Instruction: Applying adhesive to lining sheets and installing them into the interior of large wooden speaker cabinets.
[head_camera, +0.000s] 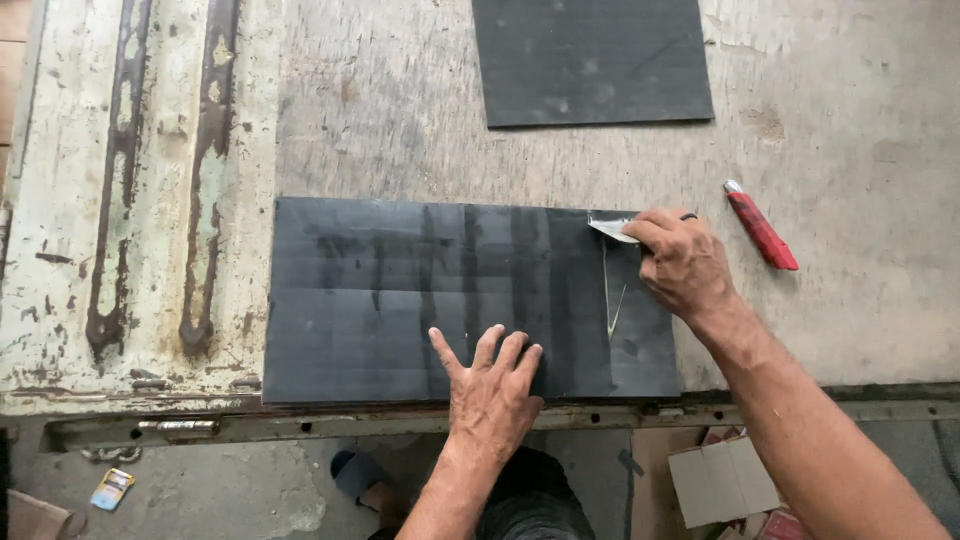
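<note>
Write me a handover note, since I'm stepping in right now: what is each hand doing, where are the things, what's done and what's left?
Left hand: flat on the dark sheet, pressing its near edge to the workbench.
Right hand: grip on a small pale scraper-like piece at the sheet's far right corner.
Red utility knife: lying unused, right of the sheet.
Second dark sheet: at the far edge.
Done: thin pale lines marked near the right end.
Left: sheet appears uncut.

A worn, pale plywood worktop (400, 120) fills most of the frame. At left lies a rust-streaked, cream-painted metal panel (130, 200). Along the bottom, grey concrete floor (230, 490) shows, with brown cardboard boxes (720, 480) at lower right. Light is even daylight.
</note>
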